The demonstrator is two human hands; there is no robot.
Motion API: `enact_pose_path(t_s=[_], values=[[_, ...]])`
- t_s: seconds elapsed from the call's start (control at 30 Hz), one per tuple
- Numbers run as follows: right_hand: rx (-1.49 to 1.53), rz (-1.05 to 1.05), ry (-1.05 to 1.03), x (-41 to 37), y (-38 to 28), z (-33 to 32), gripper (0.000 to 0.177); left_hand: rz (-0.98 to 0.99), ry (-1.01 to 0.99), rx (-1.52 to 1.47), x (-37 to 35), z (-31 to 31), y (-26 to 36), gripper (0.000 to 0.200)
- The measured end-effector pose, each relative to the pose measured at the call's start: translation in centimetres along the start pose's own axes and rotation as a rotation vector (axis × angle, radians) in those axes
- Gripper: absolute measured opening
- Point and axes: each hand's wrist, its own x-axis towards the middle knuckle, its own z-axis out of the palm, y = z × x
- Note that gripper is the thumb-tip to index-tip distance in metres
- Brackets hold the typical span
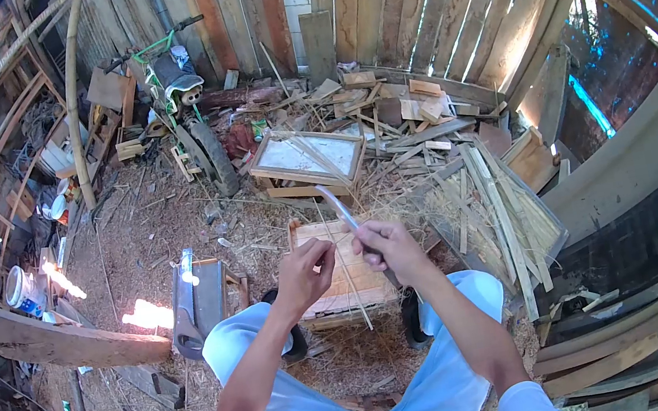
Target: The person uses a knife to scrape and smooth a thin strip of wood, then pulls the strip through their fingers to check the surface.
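With the left hand [305, 274] pinched on a thin bamboo sliver [350, 280] above the wooden block [333, 296] and the right hand [390, 249] fisted round a knife [338, 207], shallow strokes angled away from the pinching fingers seem wisest.

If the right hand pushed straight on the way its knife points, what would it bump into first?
Probably the wooden frame on the ground just ahead; the right hand tips its knife toward the frame's near edge, though depth is hard to judge.
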Motion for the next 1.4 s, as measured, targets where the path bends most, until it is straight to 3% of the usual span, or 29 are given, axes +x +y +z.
enact_pose_path(t_s=[0.2,0.47,0.7,0.93,1.0,1.2,1.27,1.4], values=[[0.199,-0.087,0.134,-0.6,-3.3,-4.1,0.028,0.144,0.072,0.150,-0.2,-0.9,-0.4,0.008],[0.140,0.019,-0.110,-0.7,0.2,0.3,0.029,0.216,0.065,0.192,-0.1,0.4,0.6,0.010],[0.085,-0.063,0.006,-0.7,-1.8,-1.3,0.027,0.310,0.069,0.255,0.2,-0.3,0.4,0.012],[0.094,-0.039,-0.010,-1.3,-2.7,-1.8,0.026,0.384,0.076,0.277,0.5,-0.8,0.7,0.014],[0.184,-0.115,0.110,-1.2,-3.2,-3.2,0.026,0.363,0.096,0.292,0.2,-1.1,0.0,0.015],[0.194,-0.044,0.030,-1.2,-1.4,-1.3,0.026,0.359,0.074,0.247,0.1,-0.1,0.0,0.014],[0.098,0.043,-0.124,-1.1,-0.1,0.4,0.027,0.360,0.046,0.246,0.0,0.2,0.3,0.014],[0.100,-0.017,-0.113,-0.6,-0.1,0.5,0.027,0.341,0.055,0.248,0.0,-0.2,0.3,0.014]])
